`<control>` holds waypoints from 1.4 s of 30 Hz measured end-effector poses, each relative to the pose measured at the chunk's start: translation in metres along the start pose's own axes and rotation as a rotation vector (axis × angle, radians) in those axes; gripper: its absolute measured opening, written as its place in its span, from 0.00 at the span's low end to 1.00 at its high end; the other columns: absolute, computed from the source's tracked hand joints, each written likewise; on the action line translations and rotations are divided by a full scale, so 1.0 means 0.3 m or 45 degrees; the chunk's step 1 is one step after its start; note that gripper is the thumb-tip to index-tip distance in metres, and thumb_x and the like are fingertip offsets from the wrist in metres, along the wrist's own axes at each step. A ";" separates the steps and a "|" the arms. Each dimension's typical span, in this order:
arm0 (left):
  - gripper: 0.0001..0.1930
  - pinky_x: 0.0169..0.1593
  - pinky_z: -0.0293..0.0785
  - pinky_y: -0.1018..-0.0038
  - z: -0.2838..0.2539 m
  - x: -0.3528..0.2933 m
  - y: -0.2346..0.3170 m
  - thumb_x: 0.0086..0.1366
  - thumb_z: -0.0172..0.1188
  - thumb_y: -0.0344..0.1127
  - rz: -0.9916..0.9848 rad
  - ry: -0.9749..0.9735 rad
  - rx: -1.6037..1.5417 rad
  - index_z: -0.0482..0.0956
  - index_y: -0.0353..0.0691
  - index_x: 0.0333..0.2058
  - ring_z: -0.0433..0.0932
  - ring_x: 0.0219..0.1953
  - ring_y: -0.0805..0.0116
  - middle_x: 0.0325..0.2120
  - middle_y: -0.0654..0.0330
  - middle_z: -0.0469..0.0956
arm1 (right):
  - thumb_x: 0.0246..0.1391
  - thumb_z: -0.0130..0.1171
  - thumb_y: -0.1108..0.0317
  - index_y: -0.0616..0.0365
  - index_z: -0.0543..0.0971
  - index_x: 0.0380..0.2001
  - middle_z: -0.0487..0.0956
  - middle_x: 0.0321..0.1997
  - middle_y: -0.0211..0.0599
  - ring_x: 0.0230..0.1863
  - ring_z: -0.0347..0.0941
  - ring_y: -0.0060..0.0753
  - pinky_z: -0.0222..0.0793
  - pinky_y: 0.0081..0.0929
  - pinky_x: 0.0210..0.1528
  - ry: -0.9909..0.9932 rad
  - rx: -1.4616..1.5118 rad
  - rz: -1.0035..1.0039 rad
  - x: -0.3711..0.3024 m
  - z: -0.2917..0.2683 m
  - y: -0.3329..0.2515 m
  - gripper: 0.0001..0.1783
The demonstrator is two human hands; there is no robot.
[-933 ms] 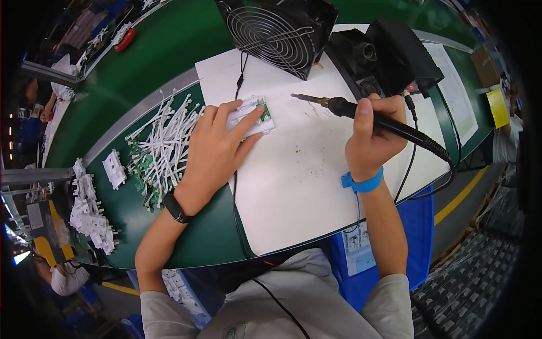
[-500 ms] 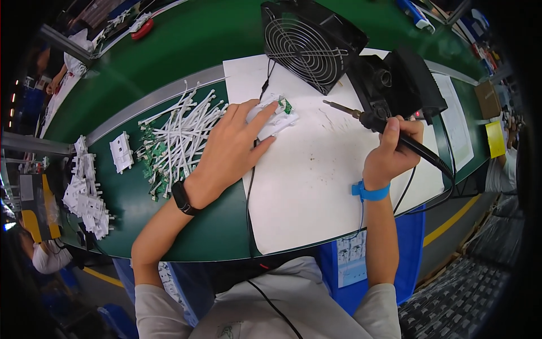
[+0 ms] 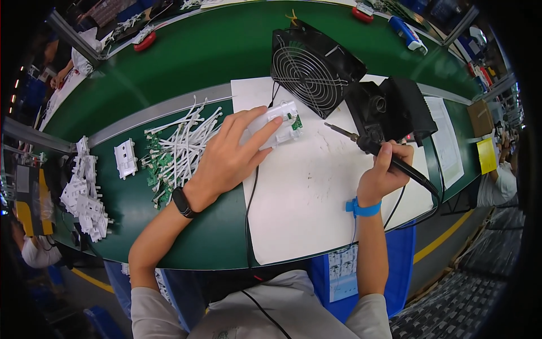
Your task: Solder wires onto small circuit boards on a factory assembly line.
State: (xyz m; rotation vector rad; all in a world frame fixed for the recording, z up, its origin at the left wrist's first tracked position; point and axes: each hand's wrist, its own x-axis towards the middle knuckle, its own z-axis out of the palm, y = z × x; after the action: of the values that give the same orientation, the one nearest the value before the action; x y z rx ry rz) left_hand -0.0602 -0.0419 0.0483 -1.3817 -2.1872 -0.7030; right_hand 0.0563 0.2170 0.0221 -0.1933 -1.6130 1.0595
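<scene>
My left hand (image 3: 234, 152) reaches over a white plastic housing (image 3: 284, 137) on the white sheet. Its index finger presses on top and the thumb lies along the near side. A small green circuit board (image 3: 297, 123) shows at the housing's right end; the fingers hide part of the housing. My right hand (image 3: 387, 172) is closed round the handle of a soldering iron (image 3: 370, 145). The iron's tip points left, apart from the housing and to its right. Left of my left hand lies a pile of white cables (image 3: 183, 138) with green circuit boards at their ends.
A black fan with a wire guard (image 3: 307, 70) stands behind the housing. Beside it is a black soldering station (image 3: 409, 107). White plastic housings (image 3: 87, 198) are heaped at the left, with a single one (image 3: 125, 159) nearby. A black cord (image 3: 250, 214) crosses the sheet's left edge.
The whole view has shifted, so the bench things appear lower. Under my left fingers the housing has turned, and more of its top shows. My right hand still holds the soldering iron.
</scene>
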 end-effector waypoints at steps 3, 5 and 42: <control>0.33 0.51 0.80 0.67 -0.005 -0.001 0.010 0.54 0.75 0.29 -0.245 0.046 -0.344 0.78 0.44 0.60 0.78 0.53 0.56 0.55 0.51 0.77 | 0.67 0.58 0.68 0.59 0.71 0.32 0.74 0.31 0.31 0.28 0.66 0.15 0.63 0.10 0.28 0.024 0.000 -0.011 0.003 0.006 0.000 0.10; 0.32 0.52 0.80 0.66 -0.005 -0.006 0.016 0.55 0.75 0.30 -0.524 0.005 -0.703 0.77 0.42 0.60 0.78 0.53 0.59 0.54 0.52 0.78 | 0.67 0.58 0.68 0.59 0.71 0.32 0.74 0.31 0.32 0.29 0.67 0.15 0.64 0.10 0.29 0.019 0.009 0.019 0.004 0.004 -0.003 0.10; 0.50 0.65 0.74 0.63 -0.048 0.005 0.030 0.49 0.76 0.19 -0.842 -0.484 -1.587 0.62 0.40 0.71 0.69 0.63 0.65 0.63 0.57 0.70 | 0.62 0.59 0.74 0.60 0.70 0.29 0.69 0.27 0.28 0.28 0.60 0.16 0.57 0.16 0.32 -0.017 0.133 0.183 0.015 0.014 -0.046 0.09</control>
State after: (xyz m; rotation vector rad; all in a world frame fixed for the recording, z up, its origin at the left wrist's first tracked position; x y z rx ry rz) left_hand -0.0510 -0.0465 0.0619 -1.2458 -2.5760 -2.5234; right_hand 0.0566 0.2095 0.0352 -0.2352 -1.5690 1.2549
